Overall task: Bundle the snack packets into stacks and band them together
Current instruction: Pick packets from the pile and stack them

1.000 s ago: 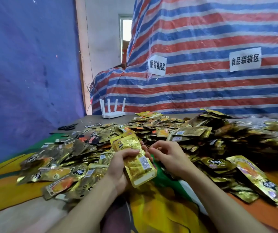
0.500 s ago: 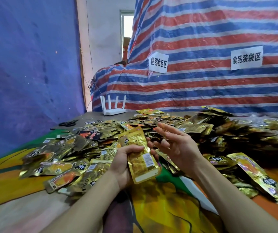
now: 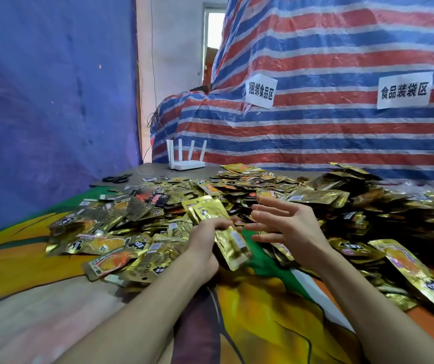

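Gold packets heaped around the held stack; white router stands beyond.

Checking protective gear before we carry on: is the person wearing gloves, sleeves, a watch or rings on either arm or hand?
No. The left hand and right hand are ungloved, with no rings that I can see. The left forearm and right forearm are bare down to the picture's edge: no sleeves, watch or wristband in view.

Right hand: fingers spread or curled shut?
Spread. The right hand shows splayed, straight fingers beside the packet stack gripped by the left hand.
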Demonstrator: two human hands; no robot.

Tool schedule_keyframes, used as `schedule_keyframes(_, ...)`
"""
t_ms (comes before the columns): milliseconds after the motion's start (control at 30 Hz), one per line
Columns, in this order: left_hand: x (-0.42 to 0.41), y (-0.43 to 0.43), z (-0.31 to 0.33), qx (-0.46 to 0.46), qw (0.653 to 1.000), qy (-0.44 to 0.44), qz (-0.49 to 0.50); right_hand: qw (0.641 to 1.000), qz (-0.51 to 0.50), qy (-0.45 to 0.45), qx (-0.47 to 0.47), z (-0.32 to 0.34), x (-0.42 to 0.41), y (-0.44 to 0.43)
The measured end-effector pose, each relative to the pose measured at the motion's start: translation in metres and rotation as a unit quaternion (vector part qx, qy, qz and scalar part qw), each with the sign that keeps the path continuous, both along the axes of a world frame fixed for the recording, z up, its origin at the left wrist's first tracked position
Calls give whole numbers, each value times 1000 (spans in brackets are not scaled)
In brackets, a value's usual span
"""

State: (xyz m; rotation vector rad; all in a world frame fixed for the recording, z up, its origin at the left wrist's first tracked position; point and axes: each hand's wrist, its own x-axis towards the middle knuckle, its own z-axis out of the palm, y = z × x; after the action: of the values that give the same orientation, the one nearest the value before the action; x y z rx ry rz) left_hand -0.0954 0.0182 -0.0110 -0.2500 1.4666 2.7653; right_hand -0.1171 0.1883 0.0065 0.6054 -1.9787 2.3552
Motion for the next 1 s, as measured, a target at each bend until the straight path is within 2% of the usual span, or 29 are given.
schedule_keyframes(133, -7, -8, 4, 71, 988, 20, 136, 998, 1, -9, 64, -7, 4, -11)
schedule_keyframes(233, -7, -12, 6, 110, 981, 40, 157, 996, 30, -6, 83, -17, 13, -33)
schedule_keyframes(333, -6, -12, 8, 151, 979, 39, 131, 998, 9, 21, 64, -23, 20, -52)
schedule_keyframes(467, -1, -6, 3, 128, 989, 54, 45, 989, -74, 87, 96, -24, 22, -57)
schedule_keyframes(600, 1, 1, 4, 108, 992, 70, -15, 978, -90, 155, 106, -24, 25, -56)
schedule_keyframes(733, 1, -1, 7, 117, 990, 71, -37, 986, -60, 140, 75, -22, 21, -56)
schedule_keyframes(867, 3, -2, 7, 108, 990, 68, -67, 989, -100, 102, 39, -18, 16, -51)
schedule_keyframes(933, 2, -1, 6, 100, 990, 66, -76, 984, -144, 92, 48, -18, 12, -47)
schedule_keyframes(1000, 0, -1, 4, 95, 990, 67, -85, 987, -140, 68, 50, -17, 10, -44)
